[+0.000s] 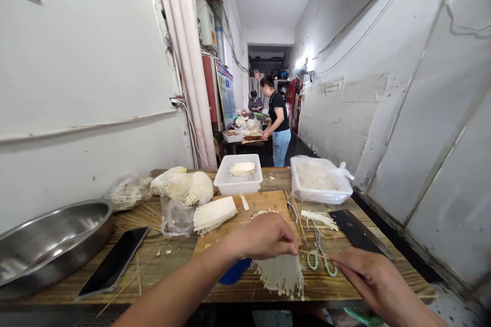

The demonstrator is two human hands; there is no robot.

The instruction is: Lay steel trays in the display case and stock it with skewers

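Note:
My left hand (270,237) is closed on the top of a flat row of enoki mushrooms (282,275), whose caps hang down over the table's front. My right hand (364,271) pinches a thin bamboo skewer (316,254), which runs leftward to my left fingers. Where its tip ends is hidden. Just behind the skewer lie scissors (319,248) with pale green handles. A wooden cutting board (268,199) carries a big enoki bunch (215,213) and a small piece (244,202). Under my left wrist shows a blue object (235,272), partly covered.
A white tub (238,184) holds more enoki; a bag-lined tub (321,181) stands at right. Loose enoki (318,218) lies beside a dark cleaver-like blade (358,232). Leftward are a phone-like black slab (113,260), steel basin (53,245) and bagged mushrooms (182,194). Two people work farther back.

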